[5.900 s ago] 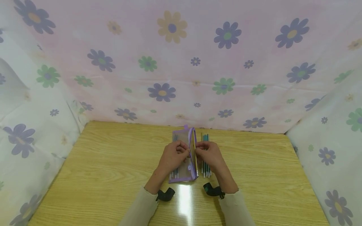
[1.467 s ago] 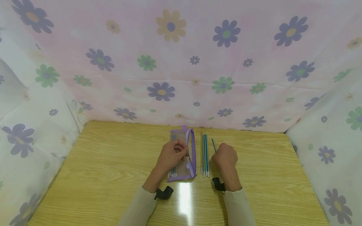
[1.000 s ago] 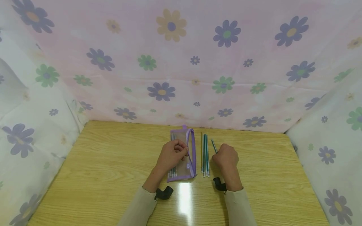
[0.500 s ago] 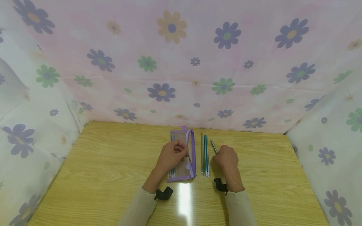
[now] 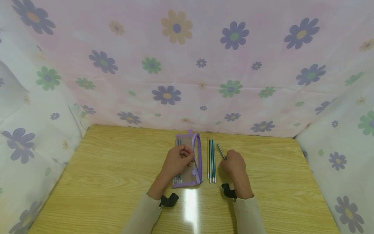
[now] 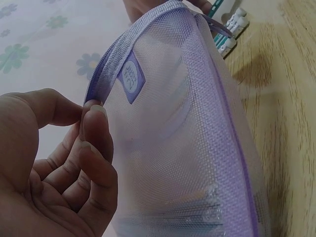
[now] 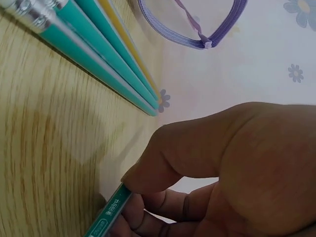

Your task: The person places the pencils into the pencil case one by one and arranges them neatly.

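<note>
A see-through mesh pencil pouch with purple edging lies near the middle of the table, its zipped side gaping to the right. My left hand pinches the lip of that opening between thumb and finger, clearly seen on the zipper band in the left wrist view. Several pencils show through the mesh at its left side. My right hand holds a green pencil, which slants up and left; the lower part is hidden by the hand. Between pouch and right hand lies a row of green pencils with a yellow pencil.
The wooden table ends at a flowered cloth at the back, with more cloth on both sides. Black wrist-worn devices sit near both sleeve cuffs.
Earlier, both hands were at the pouch mouth with a yellow pencil there. The right hand has since gone right and taken a green pencil, lately tilting it more leftward; the left hand keeps its pinch.
</note>
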Demonstrator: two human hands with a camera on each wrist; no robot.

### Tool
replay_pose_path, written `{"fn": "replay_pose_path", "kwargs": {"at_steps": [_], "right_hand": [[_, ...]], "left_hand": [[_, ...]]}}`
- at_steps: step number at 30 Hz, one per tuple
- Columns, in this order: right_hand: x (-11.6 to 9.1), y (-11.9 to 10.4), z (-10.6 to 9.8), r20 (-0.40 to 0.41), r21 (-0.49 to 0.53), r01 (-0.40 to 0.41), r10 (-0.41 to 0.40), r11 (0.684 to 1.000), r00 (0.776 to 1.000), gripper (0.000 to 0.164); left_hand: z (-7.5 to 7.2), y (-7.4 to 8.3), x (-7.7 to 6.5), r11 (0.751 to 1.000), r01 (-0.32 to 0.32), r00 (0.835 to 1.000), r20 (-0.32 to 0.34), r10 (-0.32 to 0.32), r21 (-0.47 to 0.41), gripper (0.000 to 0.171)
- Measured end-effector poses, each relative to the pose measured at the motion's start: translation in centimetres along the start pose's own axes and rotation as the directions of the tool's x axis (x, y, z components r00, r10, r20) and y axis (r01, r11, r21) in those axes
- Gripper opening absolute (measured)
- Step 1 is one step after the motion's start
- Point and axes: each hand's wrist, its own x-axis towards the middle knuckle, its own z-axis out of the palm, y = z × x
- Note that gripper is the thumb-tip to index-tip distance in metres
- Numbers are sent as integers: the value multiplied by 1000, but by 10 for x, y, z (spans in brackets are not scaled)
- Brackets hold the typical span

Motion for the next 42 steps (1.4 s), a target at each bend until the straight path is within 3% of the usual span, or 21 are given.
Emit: {"fn": "replay_pose_path", "kwargs": {"at_steps": [12, 22, 30, 35, 38, 42], "right_hand": [[-1, -1, 0, -24, 47, 38, -37, 998, 999, 13], [1, -5, 1, 24, 177, 91, -97, 980, 995, 45], [0, -8, 3, 33, 249, 109, -121, 962, 992, 36], [-2, -12, 1, 29, 276, 100, -113, 956, 993, 9], [-2, -14, 1, 44, 310, 86, -105, 947, 994, 20], [-3, -16, 1, 76, 400, 81, -121, 913, 990, 19]], "left_hand": [[0, 0, 0, 1000, -4, 1000, -5, 4, 5, 5], [0, 0, 0, 1000, 8, 1000, -6, -8, -3, 4], [0, 0, 1, 1000, 10, 1000, -11, -10, 2, 3], [-1, -1, 1, 1000, 9, 1000, -8, -9, -4, 3], [-1, -1, 1, 1000, 7, 1000, -7, -7, -9, 4], [-1, -1, 2, 1000, 8, 1000, -5, -8, -16, 4]]}}
